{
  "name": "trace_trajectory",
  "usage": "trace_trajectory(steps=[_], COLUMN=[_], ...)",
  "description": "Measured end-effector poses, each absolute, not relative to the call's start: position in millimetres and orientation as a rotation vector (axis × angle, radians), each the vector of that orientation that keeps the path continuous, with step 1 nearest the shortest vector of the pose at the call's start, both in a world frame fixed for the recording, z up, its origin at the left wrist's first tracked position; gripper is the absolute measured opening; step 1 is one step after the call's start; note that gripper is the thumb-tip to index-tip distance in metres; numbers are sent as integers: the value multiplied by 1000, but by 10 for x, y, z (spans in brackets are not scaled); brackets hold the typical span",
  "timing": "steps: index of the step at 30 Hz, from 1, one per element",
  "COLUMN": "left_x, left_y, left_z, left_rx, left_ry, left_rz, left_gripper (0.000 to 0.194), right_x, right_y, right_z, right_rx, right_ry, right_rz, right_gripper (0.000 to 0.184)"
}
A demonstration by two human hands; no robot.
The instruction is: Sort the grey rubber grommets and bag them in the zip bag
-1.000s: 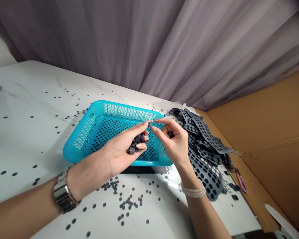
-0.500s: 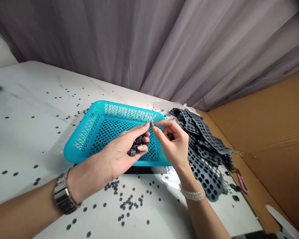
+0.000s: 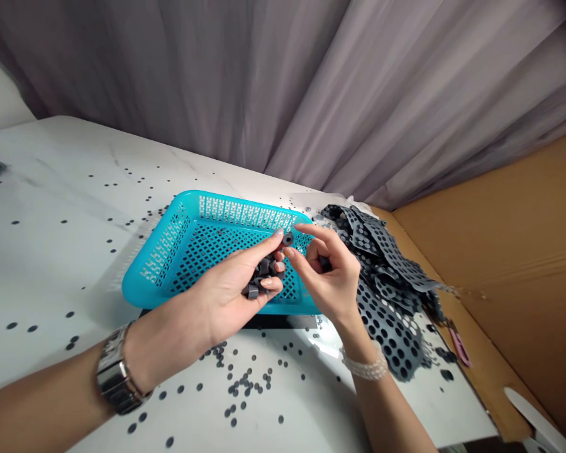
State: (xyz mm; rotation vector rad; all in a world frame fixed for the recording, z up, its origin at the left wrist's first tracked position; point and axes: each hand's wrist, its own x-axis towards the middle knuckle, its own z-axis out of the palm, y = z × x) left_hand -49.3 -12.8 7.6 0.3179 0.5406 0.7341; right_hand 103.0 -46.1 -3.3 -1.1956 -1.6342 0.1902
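My left hand [image 3: 221,286] is closed around several small dark rubber rings [image 3: 259,277], gathered in its curled fingers. At its thumb tip one more rubber ring [image 3: 287,239] is held up, its hole facing me. My right hand [image 3: 330,264] is just to the right, thumb and forefinger apart on either side of that ring. Its other fingers curl inward around something dark, too hidden to make out. Both hands are above a turquoise plastic basket [image 3: 144,267] with a lattice floor, where a few dark bits show.
Small black discs [image 3: 248,384] lie scattered over the white table [image 3: 51,264]. Perforated dark rubber sheets [image 3: 391,333] are heaped right of the basket, near a pink-handled tool [image 3: 460,345]. A cardboard panel [image 3: 509,239] borders the right, and a grey curtain [image 3: 207,82] hangs behind.
The ring between the fingertips has turned so its hole faces me. My right thumb and forefinger have spread apart, while the left hand keeps its handful of rings.
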Motion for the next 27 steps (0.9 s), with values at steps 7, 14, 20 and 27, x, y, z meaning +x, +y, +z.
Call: trace_trajectory(steps=[7, 14, 20, 27], left_x=[-497, -437, -450, -463], left_y=[-134, -54, -21, 19], left_z=[79, 264, 296, 177], left_rx=[341, 123, 76, 202], left_ry=[545, 675, 628, 566], left_rz=[714, 765, 820, 808], left_gripper=[10, 18, 20, 20], right_x=[988, 1233, 1211, 1012], right_y=[-436, -338, -336, -431], right_z=[-15, -17, -29, 12], right_rx=[-1269, -1018, -1049, -1275], right_ry=[-1417, -845, -799, -1266], right_rz=[439, 1146, 1269, 956], right_gripper=[12, 19, 25, 25])
